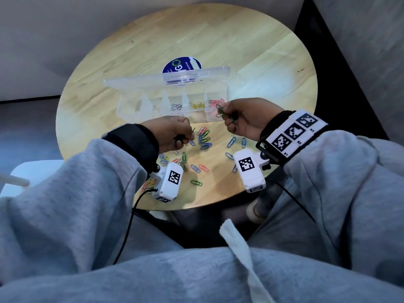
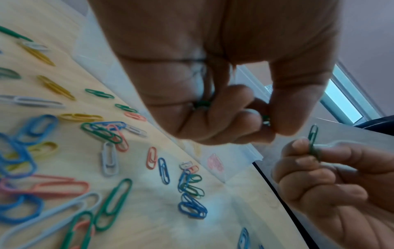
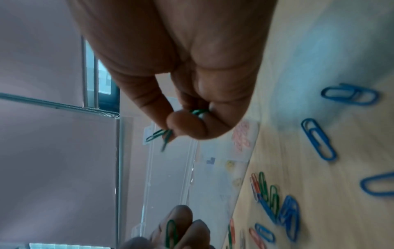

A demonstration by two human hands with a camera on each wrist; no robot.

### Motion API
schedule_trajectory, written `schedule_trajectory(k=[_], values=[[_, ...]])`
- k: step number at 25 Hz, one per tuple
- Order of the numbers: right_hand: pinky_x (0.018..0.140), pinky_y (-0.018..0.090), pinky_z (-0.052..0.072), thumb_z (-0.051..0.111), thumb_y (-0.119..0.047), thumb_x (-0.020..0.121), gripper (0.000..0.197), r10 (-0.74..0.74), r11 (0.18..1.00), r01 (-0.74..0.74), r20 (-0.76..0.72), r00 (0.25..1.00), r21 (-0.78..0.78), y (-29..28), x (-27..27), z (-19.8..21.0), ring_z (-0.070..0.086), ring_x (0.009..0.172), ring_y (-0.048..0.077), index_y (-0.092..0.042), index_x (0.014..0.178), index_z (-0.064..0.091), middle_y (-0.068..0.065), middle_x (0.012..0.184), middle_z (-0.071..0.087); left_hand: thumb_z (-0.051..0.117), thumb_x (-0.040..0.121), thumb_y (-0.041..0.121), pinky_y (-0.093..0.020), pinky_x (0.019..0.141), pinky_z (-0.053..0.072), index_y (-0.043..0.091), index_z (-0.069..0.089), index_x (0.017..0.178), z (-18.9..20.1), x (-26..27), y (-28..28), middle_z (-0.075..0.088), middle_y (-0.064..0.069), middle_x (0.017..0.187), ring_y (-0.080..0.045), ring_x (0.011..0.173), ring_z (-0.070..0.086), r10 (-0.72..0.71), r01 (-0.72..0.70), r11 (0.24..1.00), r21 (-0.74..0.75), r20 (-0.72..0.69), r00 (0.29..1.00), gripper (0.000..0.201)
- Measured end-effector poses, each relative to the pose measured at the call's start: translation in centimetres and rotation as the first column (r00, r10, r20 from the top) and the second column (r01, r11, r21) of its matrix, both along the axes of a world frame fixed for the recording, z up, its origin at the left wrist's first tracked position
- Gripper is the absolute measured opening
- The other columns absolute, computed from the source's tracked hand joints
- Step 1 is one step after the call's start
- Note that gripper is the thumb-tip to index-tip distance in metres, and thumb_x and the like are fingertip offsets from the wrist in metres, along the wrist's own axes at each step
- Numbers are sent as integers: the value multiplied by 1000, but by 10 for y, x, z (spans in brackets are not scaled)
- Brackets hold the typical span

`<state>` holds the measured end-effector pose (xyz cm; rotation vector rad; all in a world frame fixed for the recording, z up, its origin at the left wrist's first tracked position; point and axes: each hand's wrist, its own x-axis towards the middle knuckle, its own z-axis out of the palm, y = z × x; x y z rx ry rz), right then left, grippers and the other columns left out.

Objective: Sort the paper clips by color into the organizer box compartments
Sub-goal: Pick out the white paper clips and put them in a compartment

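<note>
A clear organizer box (image 1: 131,112) stands open on the round wooden table (image 1: 251,51). Three of its right compartments hold white clips (image 1: 176,106), yellow clips (image 1: 197,106) and red clips (image 1: 216,103). Above the box's front right corner my right hand (image 1: 226,114) pinches a few green clips (image 3: 158,134) between thumb and fingers. My left hand (image 1: 188,136) hovers over the loose pile and grips green clips (image 2: 265,120) in its curled fingers. Loose clips (image 1: 204,139) in blue, green, red, white and yellow lie scattered in front of the box.
The box lid (image 1: 153,82) stands tilted back behind the compartments, over a round blue sticker (image 1: 175,64). More blue clips (image 1: 231,142) lie under my right wrist. My grey sleeves and lap fill the foreground; a cable (image 1: 129,226) hangs from the left wrist camera.
</note>
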<state>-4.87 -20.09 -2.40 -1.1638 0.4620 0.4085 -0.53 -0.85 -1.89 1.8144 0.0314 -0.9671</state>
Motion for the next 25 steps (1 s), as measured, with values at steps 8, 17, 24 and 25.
schedule_trajectory(k=[8, 17, 24, 25], values=[[44, 17, 41, 28, -9, 88, 26, 28, 988, -24, -28, 999, 152, 1, -3, 3, 46, 48, 14, -11, 69, 46, 3, 65, 46, 52, 63, 0, -10, 35, 35, 17, 50, 42, 3, -9, -5, 51, 0, 47, -7, 40, 48, 21, -39, 982, -183, -98, 995, 27], [40, 15, 37, 28, -2, 81, 26, 73, 997, -73, -26, 997, -21, 1, -5, 4, 43, 48, 14, -11, 61, 42, 7, 64, 49, 44, 69, -5, -10, 32, 28, 18, 39, 39, 4, -10, -14, 49, 0, 47, -9, 37, 42, 24, -40, 984, -175, -91, 996, 38], [41, 14, 44, 40, -7, 88, 17, 13, 999, -15, -60, 998, -31, 3, -3, 1, 49, 46, 10, -4, 85, 56, 7, 67, 51, 68, 73, 5, -15, 39, 25, 24, 50, 81, 3, -12, -21, 50, 7, 56, -7, 42, 38, -313, 300, 939, 171, 56, 948, 27], [41, 14, 44, 40, -6, 89, 17, 12, 999, -15, -73, 997, -41, 3, -3, 1, 49, 46, 10, -3, 85, 57, 7, 67, 50, 71, 75, 7, -17, 43, 26, 27, 53, 84, 4, -13, -22, 47, 7, 59, -8, 44, 36, -454, 416, 859, 300, 68, 888, 28]])
